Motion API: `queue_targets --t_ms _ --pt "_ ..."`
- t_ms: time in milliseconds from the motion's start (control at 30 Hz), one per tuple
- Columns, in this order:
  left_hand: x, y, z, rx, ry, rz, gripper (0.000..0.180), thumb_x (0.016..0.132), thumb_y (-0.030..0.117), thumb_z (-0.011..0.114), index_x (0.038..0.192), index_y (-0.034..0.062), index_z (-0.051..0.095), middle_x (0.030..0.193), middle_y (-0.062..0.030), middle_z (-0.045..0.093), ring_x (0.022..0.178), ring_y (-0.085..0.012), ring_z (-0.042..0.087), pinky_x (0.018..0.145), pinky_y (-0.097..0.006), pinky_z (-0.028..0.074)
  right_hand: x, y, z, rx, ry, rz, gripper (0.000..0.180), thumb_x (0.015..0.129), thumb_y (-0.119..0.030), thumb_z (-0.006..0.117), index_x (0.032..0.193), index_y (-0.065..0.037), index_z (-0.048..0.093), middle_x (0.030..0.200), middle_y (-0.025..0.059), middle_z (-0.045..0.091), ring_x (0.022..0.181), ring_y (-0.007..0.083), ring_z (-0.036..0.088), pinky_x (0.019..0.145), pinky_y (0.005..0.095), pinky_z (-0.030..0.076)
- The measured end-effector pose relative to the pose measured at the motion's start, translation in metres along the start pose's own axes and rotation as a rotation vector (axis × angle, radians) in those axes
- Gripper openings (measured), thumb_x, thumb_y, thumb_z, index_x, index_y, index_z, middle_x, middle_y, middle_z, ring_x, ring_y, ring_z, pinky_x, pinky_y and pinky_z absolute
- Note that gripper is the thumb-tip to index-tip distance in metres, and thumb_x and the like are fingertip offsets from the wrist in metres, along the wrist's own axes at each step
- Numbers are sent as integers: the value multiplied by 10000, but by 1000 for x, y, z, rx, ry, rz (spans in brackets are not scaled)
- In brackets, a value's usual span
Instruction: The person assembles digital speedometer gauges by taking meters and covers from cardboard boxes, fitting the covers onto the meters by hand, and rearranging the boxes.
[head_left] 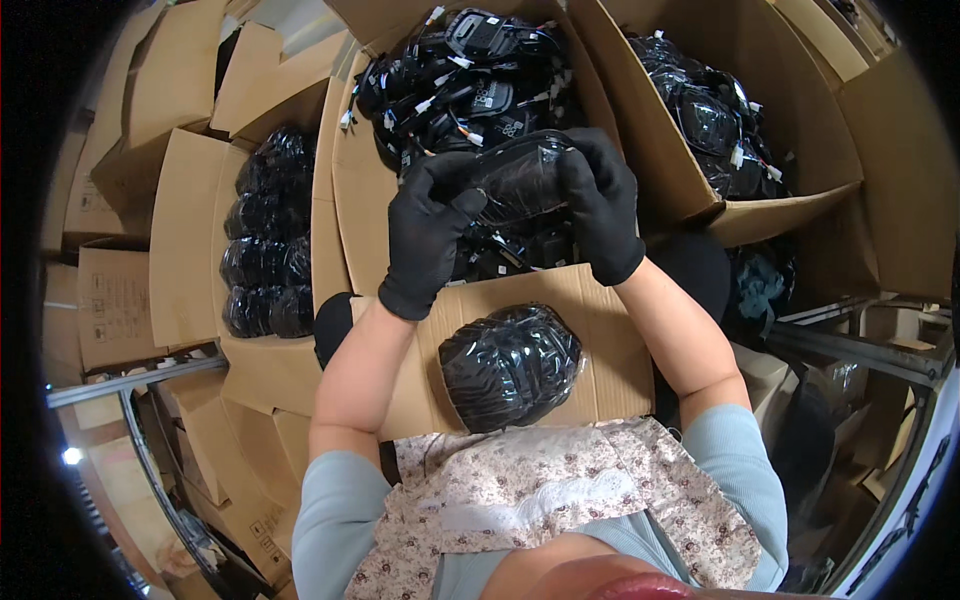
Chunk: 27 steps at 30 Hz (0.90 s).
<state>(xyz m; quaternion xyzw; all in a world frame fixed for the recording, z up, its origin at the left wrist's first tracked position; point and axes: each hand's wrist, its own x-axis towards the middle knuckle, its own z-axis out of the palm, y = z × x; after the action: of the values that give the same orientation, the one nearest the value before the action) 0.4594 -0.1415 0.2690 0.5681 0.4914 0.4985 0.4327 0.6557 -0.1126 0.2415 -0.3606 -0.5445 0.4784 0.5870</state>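
Both my hands wear black gloves. Between them I hold a rounded black plastic part (pixel 525 178) with a glossy, film-like surface, raised over an open carton. My left hand (pixel 425 240) pinches its left end with thumb and fingers. At the other end my right hand (pixel 604 205) is closed on it, thumb toward me. Below lie loose black plastic parts (pixel 490 95) with cables and white connectors, heaped in the carton (pixel 362 200). Nearer to me, a film-wrapped black bundle (pixel 510 368) rests on a cardboard flap (pixel 620 350) in front of my body.
On the left, a carton (pixel 185 235) holds stacked, film-wrapped black bundles (pixel 265 260). Another open carton (pixel 790 210) at the right contains more cabled black parts (pixel 705 115). Metal rails (pixel 865 350) run along both sides, and further cartons (pixel 125 305) crowd the left.
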Motion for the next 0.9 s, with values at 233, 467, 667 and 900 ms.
queue_targets --t_ms 233,467,667,900 --pt "8 14 -2 272 -138 139 310 883 240 672 1101 29 610 1091 -79 583 1017 -179 566 921 -319 448 -1 6 8 -89 -87 -107 214 895 -161 563 1037 -2 571 929 148 574 852 247 573 794 352 455" --pt "-2 4 -1 410 -57 261 321 873 296 667 1029 17 633 978 -126 597 939 -277 585 840 -367 458 -9 12 7 -282 -120 -187 199 859 -123 598 1021 -11 575 939 160 576 855 315 563 776 389 449" --pt "3 7 1 604 -115 343 332 870 285 666 1054 13 620 997 -155 605 940 -309 591 796 -394 471 -7 16 17 -209 -189 -263 195 856 -130 612 1000 -3 580 929 168 584 838 321 563 750 396 448" --pt "4 -2 -2 523 -124 393 300 859 241 676 1055 21 624 1007 -164 617 909 -315 612 794 -395 485 2 22 10 -420 -280 -451 274 817 -128 648 1056 -11 582 1032 176 576 931 324 557 823 405 449"
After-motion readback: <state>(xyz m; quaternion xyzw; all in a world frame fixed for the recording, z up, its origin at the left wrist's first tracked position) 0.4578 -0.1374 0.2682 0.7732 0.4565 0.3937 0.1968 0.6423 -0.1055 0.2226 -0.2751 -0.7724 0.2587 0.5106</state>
